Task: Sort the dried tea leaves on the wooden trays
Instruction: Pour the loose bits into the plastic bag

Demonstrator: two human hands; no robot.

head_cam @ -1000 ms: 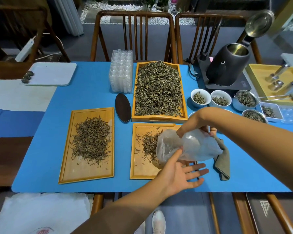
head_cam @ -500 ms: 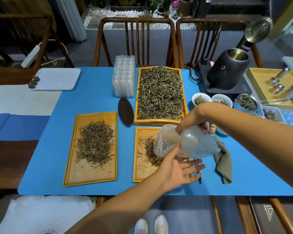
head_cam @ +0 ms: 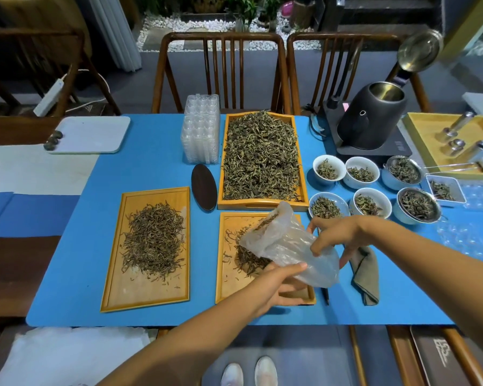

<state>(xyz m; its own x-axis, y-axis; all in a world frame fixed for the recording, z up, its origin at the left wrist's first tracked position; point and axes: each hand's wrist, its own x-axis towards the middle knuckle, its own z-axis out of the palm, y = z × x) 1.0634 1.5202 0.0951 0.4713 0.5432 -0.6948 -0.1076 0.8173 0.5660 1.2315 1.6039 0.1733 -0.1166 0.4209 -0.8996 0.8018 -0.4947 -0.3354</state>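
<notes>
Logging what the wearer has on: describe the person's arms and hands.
Both forearms are bare, with no sleeve in view. The left hand and right hand carry no gloves, and no rings, watch or wristband show. No markings visible.

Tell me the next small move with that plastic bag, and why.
Probably tip the plastic bag a little further, mouth down. Both the left hand and right hand hold it tilted over the small tray, its mouth just above the leaf pile, and a few leaves seem to sit near the opening.
</notes>
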